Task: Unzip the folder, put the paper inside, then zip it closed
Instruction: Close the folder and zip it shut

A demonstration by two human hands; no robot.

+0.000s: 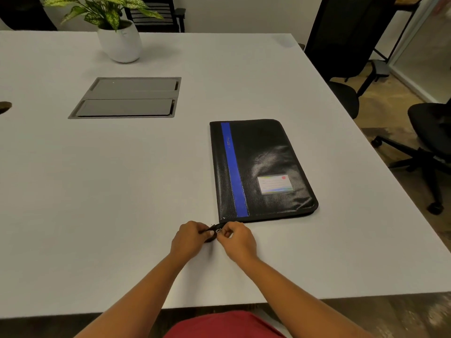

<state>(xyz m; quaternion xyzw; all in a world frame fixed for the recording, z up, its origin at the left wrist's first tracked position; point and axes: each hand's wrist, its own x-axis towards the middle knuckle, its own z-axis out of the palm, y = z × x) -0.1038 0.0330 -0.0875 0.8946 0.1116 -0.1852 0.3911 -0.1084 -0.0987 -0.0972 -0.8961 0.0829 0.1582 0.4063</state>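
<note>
- Left hand [189, 237] pinches the black zipper tail [216, 226]; right hand [236, 239] pinches the small metal zipper pull [218, 231], fingers curled
- Judged: left braces the tail so the pull can run
- Folder [263, 154] flat and closed on the table [122, 191], its near-left corner just beyond the hands
- Paper not in view
- Folder's right side near the table's right edge; wide bare surface to the left for opening

You sit in an office: a wide white meeting table [122, 179] with a recessed cable hatch [127, 97], a potted plant [117, 28] and black swivel chairs [424, 132].
</note>
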